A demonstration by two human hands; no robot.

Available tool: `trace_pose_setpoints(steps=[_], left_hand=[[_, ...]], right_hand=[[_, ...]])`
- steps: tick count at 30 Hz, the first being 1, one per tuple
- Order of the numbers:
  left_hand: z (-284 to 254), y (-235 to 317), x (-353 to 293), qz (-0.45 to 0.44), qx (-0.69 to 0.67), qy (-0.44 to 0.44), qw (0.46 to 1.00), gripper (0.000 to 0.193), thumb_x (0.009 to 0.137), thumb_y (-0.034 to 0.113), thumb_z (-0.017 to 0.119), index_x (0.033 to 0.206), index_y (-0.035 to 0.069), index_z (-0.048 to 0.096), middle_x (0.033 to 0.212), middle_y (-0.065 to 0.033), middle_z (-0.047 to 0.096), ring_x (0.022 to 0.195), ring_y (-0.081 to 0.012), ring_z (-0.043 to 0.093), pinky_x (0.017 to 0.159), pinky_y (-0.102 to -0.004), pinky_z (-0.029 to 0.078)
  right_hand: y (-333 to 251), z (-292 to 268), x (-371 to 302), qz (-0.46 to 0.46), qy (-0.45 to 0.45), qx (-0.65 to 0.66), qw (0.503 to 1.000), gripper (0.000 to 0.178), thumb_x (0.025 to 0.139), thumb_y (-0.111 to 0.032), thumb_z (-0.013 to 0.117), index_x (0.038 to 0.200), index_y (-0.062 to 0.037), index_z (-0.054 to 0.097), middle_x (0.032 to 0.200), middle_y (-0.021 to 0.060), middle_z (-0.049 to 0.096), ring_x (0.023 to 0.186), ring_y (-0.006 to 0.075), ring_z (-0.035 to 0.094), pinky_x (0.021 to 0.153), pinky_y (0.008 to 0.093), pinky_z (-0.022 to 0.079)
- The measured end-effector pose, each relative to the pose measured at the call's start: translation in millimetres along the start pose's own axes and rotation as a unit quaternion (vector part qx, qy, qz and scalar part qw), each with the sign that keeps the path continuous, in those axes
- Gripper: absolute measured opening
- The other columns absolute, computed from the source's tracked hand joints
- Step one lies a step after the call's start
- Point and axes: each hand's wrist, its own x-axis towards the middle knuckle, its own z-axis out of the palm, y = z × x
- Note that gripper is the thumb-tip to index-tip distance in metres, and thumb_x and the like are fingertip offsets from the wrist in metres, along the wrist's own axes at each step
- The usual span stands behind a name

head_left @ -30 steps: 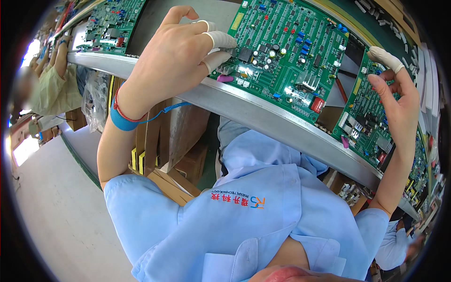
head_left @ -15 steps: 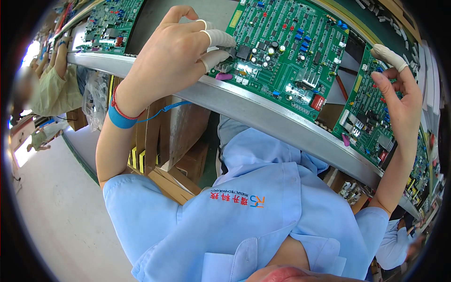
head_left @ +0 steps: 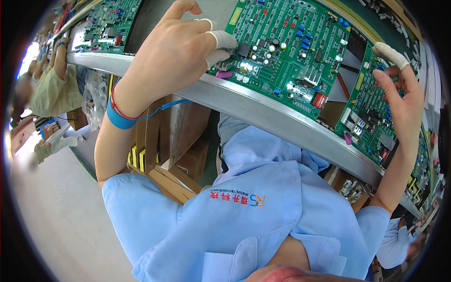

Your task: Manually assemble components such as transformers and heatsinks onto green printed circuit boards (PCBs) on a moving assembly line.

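A large green circuit board (head_left: pixel 282 51) full of small components lies on the metal-edged bench. My left hand (head_left: pixel 181 51) reaches over its left edge, with white cots on several fingers. Those fingers are closed around a small grey part at that edge, mostly hidden by the fingertips; the index finger is raised. A purple piece (head_left: pixel 224 74) sticks out just below them. My right hand (head_left: pixel 399 89) is above a second green circuit board (head_left: pixel 369 113) on the right. Its thumb and cot-covered index finger are apart, the other fingers are bent, and nothing shows between them.
The bench's metal rail (head_left: pixel 263 103) runs between the boards and my body. A blue coiled cord (head_left: pixel 164 106) leads from my left wristband. Another board (head_left: pixel 108 23) is at the far left. Cardboard boxes (head_left: pixel 181 136) stand below; other people are at the left and right.
The boards have shifted very slightly to the right. Both hands have moved slightly right with them, and the left one still grips the grey part. At the far left, another person has moved.
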Motion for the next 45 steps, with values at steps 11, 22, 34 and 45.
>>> trace_pose_setpoints(steps=[11,22,34,45], left_hand=[[-31,5,51,-0.017,-0.020,0.135,0.990,0.022,0.077,0.007,0.071,0.098,0.006,0.070,0.081,-0.0091,0.066,0.068,-0.0261,0.056,0.086,-0.0408,0.043],[-24,-36,223,-0.035,-0.098,0.249,0.963,0.033,0.086,0.006,0.057,0.119,0.003,0.059,0.109,-0.0202,0.061,0.091,-0.0334,0.063,0.080,-0.0388,0.050],[13,-53,417,-0.100,-0.004,0.223,0.970,0.028,0.082,0.015,0.061,0.110,0.012,0.068,0.120,-0.0129,0.056,0.105,-0.0336,0.059,0.087,-0.0423,0.052],[2,-47,432,-0.156,-0.104,0.172,0.967,0.037,0.083,0.017,0.061,0.119,0.008,0.057,0.114,-0.0167,0.062,0.104,-0.0336,0.061,0.087,-0.0429,0.051]], right_hand=[[34,-81,51,0.029,0.157,-0.105,0.982,0.037,0.081,-0.025,0.071,0.114,-0.0083,0.065,0.088,0.0083,0.068,0.072,0.0205,0.061,0.065,0.0318,0.048],[82,-154,200,-0.002,0.306,-0.200,0.931,0.030,0.083,-0.030,0.066,0.103,-0.0081,0.070,0.098,0.0135,0.070,0.087,0.0293,0.067,0.075,0.0374,0.051],[141,-150,284,0.144,-0.053,-0.013,0.988,0.068,0.077,-0.020,0.075,0.136,-0.0146,0.043,0.084,0.0106,0.064,0.064,0.0162,0.059,0.050,0.0333,0.045],[111,-191,273,0.285,-0.243,-0.074,0.924,0.056,0.084,-0.057,0.061,0.110,-0.0077,0.068,0.094,0.0073,0.065,0.062,0.0169,0.051,0.057,0.0385,0.041]])
